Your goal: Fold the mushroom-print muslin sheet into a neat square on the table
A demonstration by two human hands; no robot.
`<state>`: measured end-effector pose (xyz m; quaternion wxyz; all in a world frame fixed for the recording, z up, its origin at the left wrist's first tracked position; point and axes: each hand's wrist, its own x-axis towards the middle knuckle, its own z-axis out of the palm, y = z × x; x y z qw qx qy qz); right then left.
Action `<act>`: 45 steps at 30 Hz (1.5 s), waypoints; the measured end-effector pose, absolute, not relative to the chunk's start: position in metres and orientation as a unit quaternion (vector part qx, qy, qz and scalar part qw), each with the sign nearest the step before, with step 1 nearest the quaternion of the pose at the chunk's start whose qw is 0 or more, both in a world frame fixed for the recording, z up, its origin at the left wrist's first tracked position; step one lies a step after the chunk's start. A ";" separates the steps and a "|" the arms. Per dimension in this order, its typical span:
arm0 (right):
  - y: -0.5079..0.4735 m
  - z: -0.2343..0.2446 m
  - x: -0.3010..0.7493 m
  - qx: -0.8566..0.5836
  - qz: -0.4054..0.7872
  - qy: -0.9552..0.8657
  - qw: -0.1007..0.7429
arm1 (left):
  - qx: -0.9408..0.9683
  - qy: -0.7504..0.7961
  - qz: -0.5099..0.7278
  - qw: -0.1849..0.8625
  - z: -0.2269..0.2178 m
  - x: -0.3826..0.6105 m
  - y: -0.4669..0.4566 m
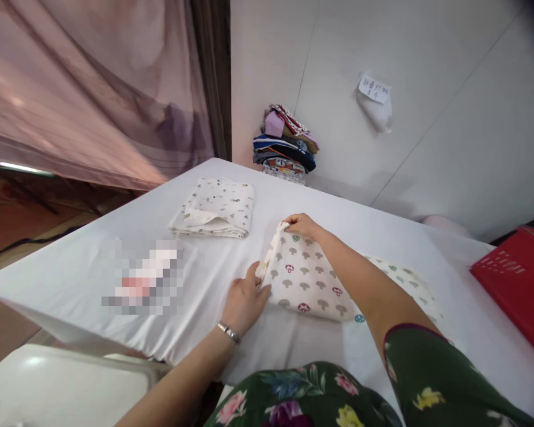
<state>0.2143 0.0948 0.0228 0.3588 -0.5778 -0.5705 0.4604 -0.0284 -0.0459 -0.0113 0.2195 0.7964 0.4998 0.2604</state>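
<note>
A cream cloth printed with small mushrooms [307,279] lies folded on the white table [80,267] in front of me. My left hand [244,299] pinches its near left corner, fingers closed on the edge. My right hand [302,225] grips the far left corner, lifting that edge a little. A silver bracelet circles my left wrist. A second folded patterned cloth [218,207] rests apart, further back to the left.
A stack of folded colourful clothes [285,145] sits at the table's far edge against the white wall. A red box [520,284] lies at the right edge. A blurred patch covers something at left. A white chair [62,385] stands below left.
</note>
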 end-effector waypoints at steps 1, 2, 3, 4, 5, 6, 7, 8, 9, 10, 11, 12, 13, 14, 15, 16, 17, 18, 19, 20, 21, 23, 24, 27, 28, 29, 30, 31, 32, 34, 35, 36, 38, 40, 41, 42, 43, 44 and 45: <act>0.096 0.021 0.214 -0.577 0.462 -0.571 0.357 | 0.796 0.503 0.260 0.215 -0.012 -0.031 -0.050; 0.096 0.019 0.213 -0.575 0.468 -0.571 0.354 | 0.798 0.504 0.256 0.211 -0.013 -0.034 -0.053; 0.097 0.017 0.212 -0.573 0.474 -0.569 0.350 | 0.801 0.505 0.246 0.206 -0.014 -0.036 -0.057; 0.097 0.015 0.211 -0.570 0.483 -0.568 0.345 | 0.806 0.506 0.235 0.200 -0.014 -0.037 -0.060; 0.098 0.014 0.209 -0.567 0.491 -0.568 0.339 | 0.809 0.508 0.224 0.192 -0.014 -0.038 -0.063; 0.098 0.012 0.209 -0.564 0.496 -0.570 0.333 | 0.812 0.510 0.217 0.184 -0.014 -0.038 -0.065; 0.098 0.010 0.208 -0.563 0.496 -0.574 0.327 | 0.814 0.512 0.212 0.175 -0.014 -0.039 -0.066; 0.099 0.008 0.207 -0.565 0.489 -0.584 0.317 | 0.815 0.514 0.209 0.168 -0.014 -0.039 -0.067; 0.099 0.005 0.207 -0.570 0.477 -0.596 0.303 | 0.816 0.515 0.205 0.165 -0.014 -0.040 -0.068; 0.099 0.002 0.206 -0.577 0.461 -0.609 0.288 | 0.817 0.515 0.200 0.165 -0.014 -0.041 -0.067; 0.099 -0.001 0.206 -0.585 0.444 -0.621 0.274 | 0.818 0.515 0.192 0.169 -0.014 -0.042 -0.066; 0.100 -0.004 0.205 -0.591 0.430 -0.630 0.261 | 0.820 0.515 0.180 0.173 -0.013 -0.043 -0.064; 0.100 -0.007 0.205 -0.596 0.420 -0.635 0.254 | 0.822 0.516 0.163 0.175 -0.011 -0.044 -0.061; 0.100 -0.010 0.205 -0.597 0.415 -0.639 0.252 | 0.826 0.518 0.142 0.171 -0.008 -0.045 -0.058; 0.100 -0.012 0.205 -0.597 0.409 -0.642 0.251 | 0.830 0.522 0.120 0.158 -0.004 -0.045 -0.053; 0.101 -0.014 0.204 -0.597 0.400 -0.649 0.249 | 0.834 0.525 0.103 0.136 0.001 -0.043 -0.047; 0.101 -0.015 0.204 -0.597 0.389 -0.658 0.245 | 0.838 0.525 0.096 0.110 0.007 -0.040 -0.041; 0.101 -0.016 0.203 -0.596 0.377 -0.667 0.241 | 0.844 0.520 0.100 0.084 0.013 -0.035 -0.033; 0.101 -0.017 0.203 -0.595 0.365 -0.676 0.239 | 0.850 0.510 0.113 0.064 0.018 -0.028 -0.026; 0.101 -0.018 0.202 -0.593 0.356 -0.682 0.238 | 0.857 0.495 0.132 0.054 0.023 -0.019 -0.018; 0.101 -0.019 0.201 -0.591 0.353 -0.685 0.238 | 0.864 0.477 0.151 0.049 0.026 -0.008 -0.009; 0.101 -0.019 0.199 -0.584 0.351 -0.692 0.239 | 0.877 0.447 0.172 0.045 0.025 0.014 0.005; 0.100 -0.018 0.199 -0.581 0.344 -0.698 0.238 | 0.881 0.440 0.170 0.044 0.020 0.023 0.011; 0.096 -0.011 0.208 -0.592 0.288 -0.717 0.229 | 0.883 0.448 0.134 0.047 -0.003 0.038 0.019; 0.093 -0.007 0.215 -0.604 0.263 -0.715 0.234 | 0.881 0.454 0.126 0.046 -0.011 0.039 0.019; 0.088 -0.003 0.224 -0.618 0.238 -0.708 0.245 | 0.879 0.458 0.121 0.045 -0.017 0.038 0.019; 0.081 0.002 0.236 -0.633 0.212 -0.696 0.263 | 0.879 0.459 0.120 0.043 -0.022 0.035 0.018; 0.071 0.006 0.248 -0.649 0.180 -0.682 0.285 | 0.880 0.458 0.120 0.040 -0.026 0.033 0.017; 0.058 0.010 0.260 -0.662 0.143 -0.669 0.306 | 0.881 0.456 0.120 0.038 -0.027 0.030 0.016; 0.028 0.012 0.280 -0.672 0.062 -0.662 0.326 | 0.883 0.454 0.116 0.038 -0.027 0.028 0.016; 0.011 0.011 0.286 -0.664 0.030 -0.674 0.321 | 0.883 0.453 0.116 0.039 -0.026 0.027 0.016; -0.005 0.008 0.290 -0.653 0.015 -0.695 0.301 | 0.883 0.453 0.116 0.040 -0.025 0.028 0.017; -0.032 0.000 0.290 -0.624 0.034 -0.749 0.219 | 0.883 0.452 0.118 0.045 -0.025 0.030 0.018; -0.047 -0.010 0.284 -0.616 0.073 -0.772 0.137 | 0.884 0.448 0.122 0.049 -0.025 0.031 0.019; -0.051 -0.014 0.281 -0.619 0.087 -0.772 0.111 | 0.885 0.446 0.125 0.052 -0.026 0.031 0.020; -0.052 -0.017 0.278 -0.626 0.095 -0.768 0.097 | 0.885 0.444 0.127 0.055 -0.026 0.031 0.020; -0.052 -0.019 0.277 -0.630 0.100 -0.764 0.093 | 0.885 0.443 0.129 0.058 -0.026 0.030 0.021; -0.050 -0.020 0.277 -0.630 0.106 -0.763 0.096 | 0.885 0.442 0.130 0.062 -0.025 0.030 0.022; -0.048 -0.021 0.278 -0.627 0.113 -0.764 0.104 | 0.885 0.441 0.131 0.066 -0.023 0.029 0.024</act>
